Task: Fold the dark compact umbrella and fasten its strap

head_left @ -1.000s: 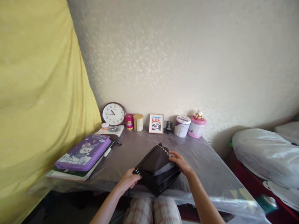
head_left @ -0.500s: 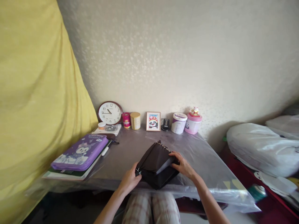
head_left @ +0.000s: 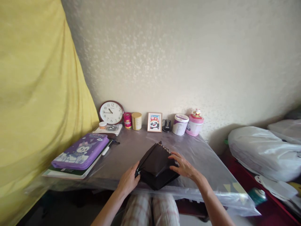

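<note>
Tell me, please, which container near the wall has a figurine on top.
The pink-lidded tub, rightmost in the row; the figurine stands on no other.

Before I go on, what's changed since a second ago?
The right hand has spread its fingers over the black folded fabric; whether it grips is unclear. The left hand has shifted its fingers but still holds the left end. The fabric's lower corner has risen slightly. The purple case, clock and picture frame stayed put.

Passage between black fabric (head_left: 156,164) and picture frame (head_left: 154,122); purple case (head_left: 81,152) bars left.
</note>
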The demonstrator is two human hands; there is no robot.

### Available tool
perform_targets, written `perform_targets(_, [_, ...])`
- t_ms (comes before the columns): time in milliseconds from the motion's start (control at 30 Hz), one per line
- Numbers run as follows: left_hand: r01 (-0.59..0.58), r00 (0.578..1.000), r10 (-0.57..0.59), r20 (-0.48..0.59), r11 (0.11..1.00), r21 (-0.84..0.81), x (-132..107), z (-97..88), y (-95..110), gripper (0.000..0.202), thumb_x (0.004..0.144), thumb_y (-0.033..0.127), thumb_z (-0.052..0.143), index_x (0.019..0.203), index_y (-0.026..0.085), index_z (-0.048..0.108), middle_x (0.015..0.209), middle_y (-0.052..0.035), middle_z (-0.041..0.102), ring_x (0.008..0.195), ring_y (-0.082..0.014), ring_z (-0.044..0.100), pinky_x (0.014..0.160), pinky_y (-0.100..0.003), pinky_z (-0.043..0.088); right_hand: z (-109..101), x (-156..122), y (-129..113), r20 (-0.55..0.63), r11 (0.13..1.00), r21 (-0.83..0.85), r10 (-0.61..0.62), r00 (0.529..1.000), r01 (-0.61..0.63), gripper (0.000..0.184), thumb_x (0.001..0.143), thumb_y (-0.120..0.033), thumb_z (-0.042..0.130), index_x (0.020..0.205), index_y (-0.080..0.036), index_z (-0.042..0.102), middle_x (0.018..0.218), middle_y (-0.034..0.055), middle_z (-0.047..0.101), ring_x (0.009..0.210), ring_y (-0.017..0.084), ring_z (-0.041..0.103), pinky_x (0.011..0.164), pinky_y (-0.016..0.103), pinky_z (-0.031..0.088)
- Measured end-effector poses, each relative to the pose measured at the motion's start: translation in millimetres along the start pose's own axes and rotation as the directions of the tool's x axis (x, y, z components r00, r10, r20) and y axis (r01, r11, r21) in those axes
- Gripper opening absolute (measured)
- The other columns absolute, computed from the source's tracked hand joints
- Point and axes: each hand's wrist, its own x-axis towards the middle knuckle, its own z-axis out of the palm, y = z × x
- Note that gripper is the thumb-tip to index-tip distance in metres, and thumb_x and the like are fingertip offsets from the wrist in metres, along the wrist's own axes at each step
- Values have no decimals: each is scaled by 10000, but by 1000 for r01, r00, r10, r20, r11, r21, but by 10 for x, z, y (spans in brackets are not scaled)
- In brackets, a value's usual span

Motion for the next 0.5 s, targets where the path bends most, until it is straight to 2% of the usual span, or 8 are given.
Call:
perform_targets(67, [10, 1000, -10, -6, 999, 54, -17, -16, 0, 561, 819, 254, 414, 1364, 239, 280, 1125, -90, 554, 972, -197, 575, 800, -285, 411, -26, 21, -9, -23, 998, 68, -15, 1000, 17, 317, 721, -276, 571, 1036, -281, 607, 1202, 54, 538, 1012, 224, 558, 886, 364, 425])
perform_targets(167, [6, 1000, -2, -30, 992, 128, -33, -39, -21, 533, 823, 292, 413, 1347, 250, 321, 1068, -77, 543, 941, -196, 567, 792, -285, 410, -35, 73, 13, -44, 993, 116, 2, 999, 3, 299, 712, -224, 550, 997, -257, 637, 1020, 44, 636, 911, 220, 588, 837, 362, 445])
perform_targets(300, [-48, 996, 61, -68, 983, 179, -37, -32, -71, 515, 820, 310, 432, 1326, 243, 368, 1052, -76, 542, 995, -211, 518, 849, -301, 388, -10, 176, 73, -69, 987, 161, 39, 997, -28, 369, 644, -119, 503, 965, -225, 650, 935, 36, 650, 816, 200, 593, 762, 338, 470])
perform_targets(500, [-103, 983, 133, -126, 970, 222, -59, 54, -93, 517, 838, 283, 394, 1346, 204, 344, 1056, -91, 541, 959, -224, 485, 853, -335, 382, -90, 371, -5, -165, 996, 34, -78, 983, 85, 317, 666, -121, 479, 930, -217, 626, 917, 32, 621, 825, 180, 569, 765, 316, 450])
